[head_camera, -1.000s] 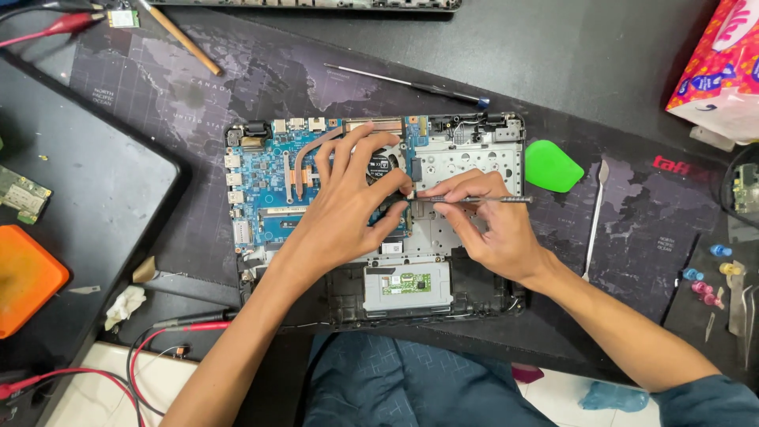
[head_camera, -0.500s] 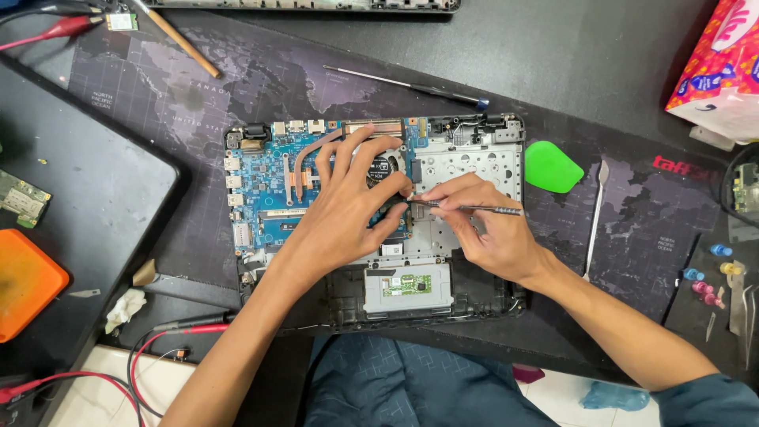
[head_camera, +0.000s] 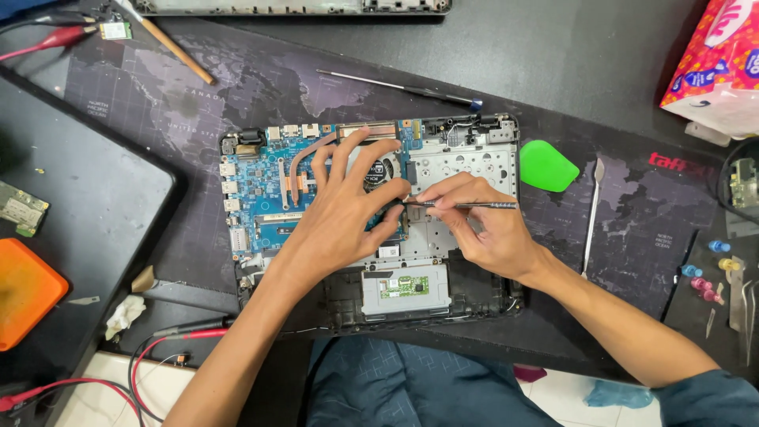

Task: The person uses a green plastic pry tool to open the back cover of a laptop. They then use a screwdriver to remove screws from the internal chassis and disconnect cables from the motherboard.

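Hands meet over an opened laptop (head_camera: 466, 170) that lies on a dark mat on the worktop (head_camera: 553, 47), its blue circuit board (head_camera: 261, 186) bare on the left half. The left hand (head_camera: 348, 209) lies flat on the board with fingers spread over the copper pipe (head_camera: 304, 154) and the round fan, thumb reaching toward the middle. The right hand (head_camera: 482, 225) pinches a thin metal screwdriver (head_camera: 466, 205) between thumb and fingers; the tool lies nearly level, its tip touching the board edge just beside the left thumb.

Compared with a second ago, the screwdriver has dropped a little at its free end and sits flatter, while the tip stays at the same spot. The left hand has kept its place on the fan.

Right of the laptop lie a green pick (head_camera: 547, 166) and a slim metal pry tool (head_camera: 591, 213), apart from each other. A second long screwdriver (head_camera: 403, 88) rests above the laptop. Red test leads (head_camera: 166, 348) trail at the lower left, and an orange tray (head_camera: 24, 292) sits at the left edge.
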